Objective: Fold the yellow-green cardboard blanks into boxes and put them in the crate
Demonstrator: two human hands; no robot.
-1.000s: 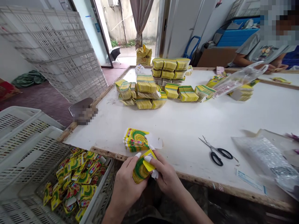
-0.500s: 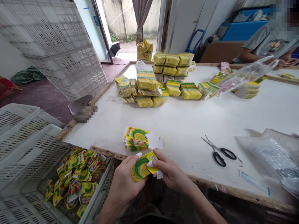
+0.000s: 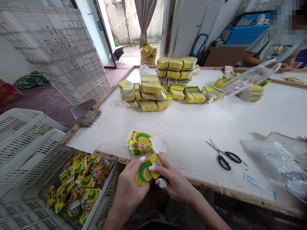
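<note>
Both my hands hold one small yellow and green carton (image 3: 146, 171) just in front of the table's near edge. My left hand (image 3: 129, 188) cups it from below and the left, fingers closed round it. My right hand (image 3: 172, 180) pinches its right side, white-tipped fingers pressed on a flap with a barcode. A short stack of flat cartons (image 3: 140, 143) of the same print lies on the white table (image 3: 192, 127) just beyond my hands.
A white plastic crate (image 3: 28, 159) at lower left holds several folded cartons (image 3: 79, 180). Black scissors (image 3: 224, 156) lie to the right, clear plastic bags (image 3: 275, 163) beyond them. Bundled carton stacks (image 3: 165, 83) fill the far table. Another person (image 3: 266, 51) sits at the far right. Leaning crates (image 3: 62, 48) stand left.
The carton has been turned slightly in my hands, its barcode flap now more upright; my right fingers shifted on it. The view moved a little.
</note>
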